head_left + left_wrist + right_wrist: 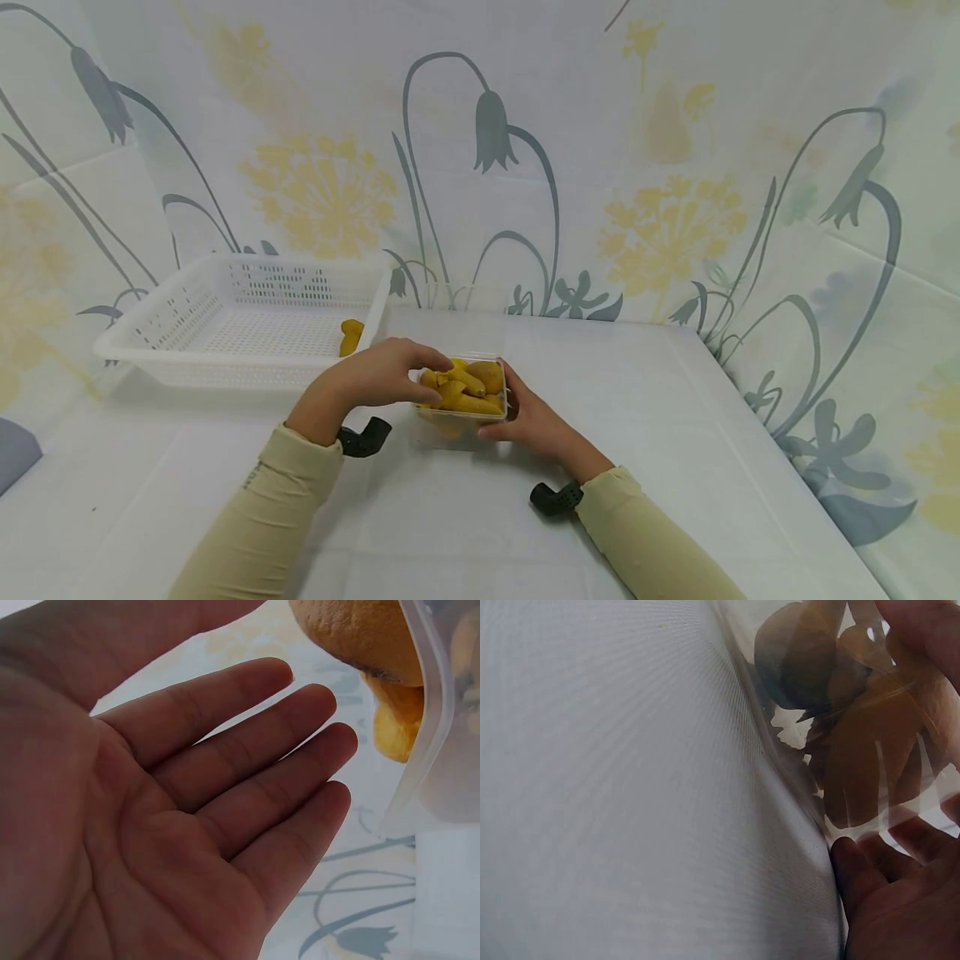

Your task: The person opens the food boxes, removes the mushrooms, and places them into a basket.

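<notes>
A clear plastic box (506, 389) stands on the white table, filled with several yellow, mushroom-like pieces (471, 403). My right hand (534, 423) grips the box by its right side, and the right wrist view shows fingers (859, 877) against the clear wall near the tabletop. At the box's left edge hovers my left hand (375, 379), its thumb and fingers spread apart. Seen in the left wrist view, those fingers (255, 750) are nearly straight with nothing in the palm. A brown, rounded piece (364, 634) shows beside the box wall there.
A white perforated basket (225, 367) is at the back left, with a yellow piece (350, 337) in its right end. Behind the table hangs a flower-patterned cloth (465, 208). A grey object (17, 454) shows at the left edge.
</notes>
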`<state>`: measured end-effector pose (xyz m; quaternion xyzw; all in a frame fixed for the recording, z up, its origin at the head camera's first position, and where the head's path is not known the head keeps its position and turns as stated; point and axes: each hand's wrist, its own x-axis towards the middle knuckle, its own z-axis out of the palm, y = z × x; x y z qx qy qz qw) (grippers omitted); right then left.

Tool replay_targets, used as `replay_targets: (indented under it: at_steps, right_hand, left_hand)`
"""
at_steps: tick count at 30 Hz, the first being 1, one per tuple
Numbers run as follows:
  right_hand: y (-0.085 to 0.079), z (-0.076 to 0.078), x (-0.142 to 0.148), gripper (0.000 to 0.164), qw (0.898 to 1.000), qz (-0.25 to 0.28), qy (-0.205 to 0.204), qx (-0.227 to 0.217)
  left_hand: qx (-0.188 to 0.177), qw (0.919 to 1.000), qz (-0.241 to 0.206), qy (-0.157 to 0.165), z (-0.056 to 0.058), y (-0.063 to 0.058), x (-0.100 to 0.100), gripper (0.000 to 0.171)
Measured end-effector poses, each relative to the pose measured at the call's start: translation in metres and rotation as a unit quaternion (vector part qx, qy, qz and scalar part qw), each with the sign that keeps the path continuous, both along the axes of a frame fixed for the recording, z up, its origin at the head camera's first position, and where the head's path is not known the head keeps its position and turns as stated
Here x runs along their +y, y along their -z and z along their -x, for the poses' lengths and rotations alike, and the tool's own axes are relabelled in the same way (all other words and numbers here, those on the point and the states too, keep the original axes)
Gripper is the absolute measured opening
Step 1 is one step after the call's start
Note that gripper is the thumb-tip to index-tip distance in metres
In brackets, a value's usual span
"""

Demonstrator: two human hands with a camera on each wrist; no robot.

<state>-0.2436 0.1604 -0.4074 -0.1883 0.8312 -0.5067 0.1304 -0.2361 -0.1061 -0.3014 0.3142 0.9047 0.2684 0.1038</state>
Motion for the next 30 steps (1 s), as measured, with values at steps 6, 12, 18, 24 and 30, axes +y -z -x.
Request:
replay_targets:
  at_steps: [6,12,18,24,30]
  right_hand:
    - [-0.009,-0.005,-0.001,0.113,1.000,-0.001,-0.006,-0.004]
    - [-0.011,-0.005,-0.001,0.113,1.000,-0.009,-0.010,-0.020]
    - [0.002,0.002,0.001,0.113,1.000,0.004,-0.006,-0.008]
    - [0.001,0.000,0.001,0.113,1.000,0.007,0.000,-0.009]
    - [0.001,0.000,0.001,0.113,1.000,0.007,0.001,-0.008]
  left_hand:
    - [0.003,1.0000,-0.001,0.007,0.000,0.003,0.006,0.044]
    - [-0.002,0.9998,-0.019,0.009,-0.002,0.005,0.010,0.040]
    - [-0.003,0.9994,-0.033,0.010,-0.001,0.008,0.013,0.034]
    - [-0.005,0.9992,-0.037,0.013,-0.001,0.011,0.015,0.032]
    - [-0.007,0.9989,-0.043,0.016,0.000,0.012,0.017,0.031]
